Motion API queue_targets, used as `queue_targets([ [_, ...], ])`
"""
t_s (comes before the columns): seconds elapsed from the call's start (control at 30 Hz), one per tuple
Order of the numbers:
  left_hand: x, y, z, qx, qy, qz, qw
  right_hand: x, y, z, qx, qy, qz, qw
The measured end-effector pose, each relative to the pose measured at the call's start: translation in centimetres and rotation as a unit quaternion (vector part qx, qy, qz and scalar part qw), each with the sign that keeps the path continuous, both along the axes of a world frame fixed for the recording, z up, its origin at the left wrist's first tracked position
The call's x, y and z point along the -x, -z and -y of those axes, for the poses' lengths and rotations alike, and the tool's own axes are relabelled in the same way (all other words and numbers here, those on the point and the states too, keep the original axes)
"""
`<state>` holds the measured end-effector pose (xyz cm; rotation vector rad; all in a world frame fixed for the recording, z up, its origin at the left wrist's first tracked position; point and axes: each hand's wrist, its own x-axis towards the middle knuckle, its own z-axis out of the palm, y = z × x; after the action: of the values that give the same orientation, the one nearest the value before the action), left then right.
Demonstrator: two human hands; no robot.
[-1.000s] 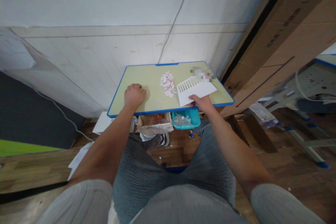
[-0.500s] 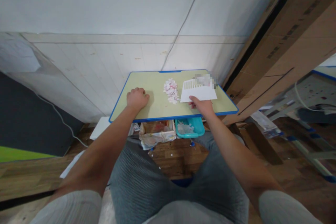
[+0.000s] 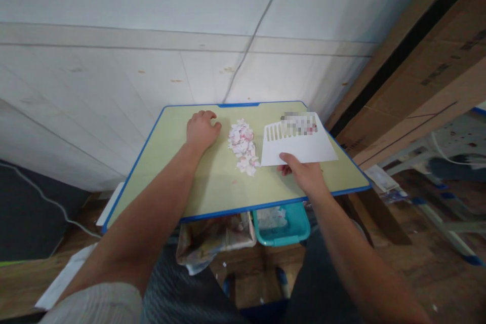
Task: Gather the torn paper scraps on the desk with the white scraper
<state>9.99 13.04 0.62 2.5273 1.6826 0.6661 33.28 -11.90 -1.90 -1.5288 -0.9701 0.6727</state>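
Note:
My right hand (image 3: 306, 176) holds a white card (image 3: 299, 152) by its near edge, thumb on top and fingers underneath. A row of narrow slots is cut along the card's upper left part, and its far edge is blurred out. To the left of the card, a loose pile of small white and pinkish paper scraps (image 3: 243, 144) lies on the pale yellow-green tabletop (image 3: 159, 162). Left of that pile rests my left hand (image 3: 203, 130), fingers loosely bent and thumb apart, with nothing visible in it.
Below the table's front edge sit a lined box (image 3: 188, 248) and a teal bin (image 3: 301, 225) with whitish pieces inside. Tall cardboard boxes (image 3: 410, 76) lean at the right. Behind the table is a white wall with a cable (image 3: 261, 17).
My view has come closer to the table. The left hand's thumb and fingers have spread slightly. My right hand keeps its hold on the card.

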Motion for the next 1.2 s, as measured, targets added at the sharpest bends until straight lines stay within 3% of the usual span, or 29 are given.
queue_targets([
  [0.13,0.7,0.5,-0.2,0.004,0.020,-0.024,1.000,0.4,-0.5,0.3,0.005,-0.003,0.046,0.999],
  [0.4,1.6,1.0,-0.3,0.041,0.030,-0.049,0.998,0.7,-1.0,1.3,0.008,0.038,0.016,0.999],
  [0.53,1.4,0.6,0.2,0.057,0.026,-0.069,0.996,0.9,-1.5,1.7,0.023,0.026,0.044,0.998],
  [0.83,1.0,-0.7,1.2,0.072,0.022,-0.095,0.993,1.4,-1.5,2.5,0.006,0.102,0.034,0.994],
  [1.2,0.8,0.0,0.4,0.071,0.023,-0.071,0.995,-0.1,-2.2,4.8,0.007,0.044,-0.009,0.999],
])
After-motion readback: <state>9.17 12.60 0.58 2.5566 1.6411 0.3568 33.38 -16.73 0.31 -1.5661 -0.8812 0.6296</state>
